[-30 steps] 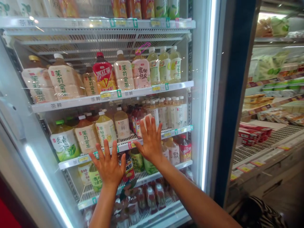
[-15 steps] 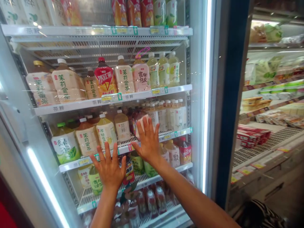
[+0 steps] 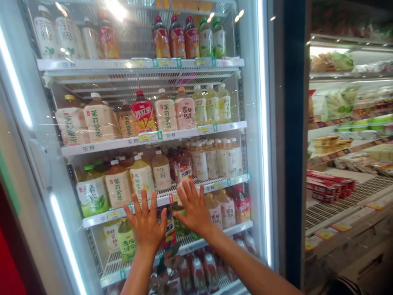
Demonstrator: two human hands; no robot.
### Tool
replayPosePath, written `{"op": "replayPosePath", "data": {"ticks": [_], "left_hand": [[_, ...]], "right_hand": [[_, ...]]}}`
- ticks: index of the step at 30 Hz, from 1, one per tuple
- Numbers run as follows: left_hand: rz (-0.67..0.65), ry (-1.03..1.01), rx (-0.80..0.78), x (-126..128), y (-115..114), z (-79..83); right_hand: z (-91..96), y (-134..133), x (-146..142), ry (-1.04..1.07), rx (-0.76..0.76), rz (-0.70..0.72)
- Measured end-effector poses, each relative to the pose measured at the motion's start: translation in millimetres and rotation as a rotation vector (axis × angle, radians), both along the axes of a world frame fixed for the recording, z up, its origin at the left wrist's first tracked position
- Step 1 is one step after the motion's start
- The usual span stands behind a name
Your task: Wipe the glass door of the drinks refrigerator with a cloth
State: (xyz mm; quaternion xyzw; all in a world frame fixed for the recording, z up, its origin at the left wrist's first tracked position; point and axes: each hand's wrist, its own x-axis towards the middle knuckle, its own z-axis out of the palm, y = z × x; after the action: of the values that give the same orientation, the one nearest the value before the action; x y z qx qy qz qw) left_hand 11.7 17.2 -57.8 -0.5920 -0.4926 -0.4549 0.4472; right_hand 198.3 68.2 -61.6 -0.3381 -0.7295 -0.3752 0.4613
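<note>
Both my hands are raised in front of the glass door of a lit drinks cooler, fingers spread and nothing held. My left hand (image 3: 146, 224) is by the edge of the third visible shelf (image 3: 123, 212), in front of a green tea bottle (image 3: 127, 241). To its right, my right hand (image 3: 194, 209) overlaps the same shelf edge, just below a dark iced tea bottle (image 3: 183, 168). A pale reflection shows at its fingertips. Both palms face the glass; whether they press on it I cannot fully tell.
Bottled teas fill several shelves, including a red-labelled bottle (image 3: 144, 114) and a large green-capped bottle (image 3: 91, 192). A bright light strip (image 3: 264, 135) runs down the cooler's right side. Beyond the dark post (image 3: 291, 147), an open chilled shelf holds red boxes (image 3: 330, 184).
My view has tilted up, so the shelves appear lower. My right hand has come down relative to the shelf edge, while my left hand has shifted only slightly.
</note>
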Motion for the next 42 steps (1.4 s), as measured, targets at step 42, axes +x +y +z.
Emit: {"op": "replayPosePath", "data": {"ticks": [42], "left_hand": [[-0.037, 0.443, 0.058, -6.7, 0.8, 240.2]], "right_hand": [[249.4, 37.5, 61.1, -0.771, 0.255, 0.21]]}}
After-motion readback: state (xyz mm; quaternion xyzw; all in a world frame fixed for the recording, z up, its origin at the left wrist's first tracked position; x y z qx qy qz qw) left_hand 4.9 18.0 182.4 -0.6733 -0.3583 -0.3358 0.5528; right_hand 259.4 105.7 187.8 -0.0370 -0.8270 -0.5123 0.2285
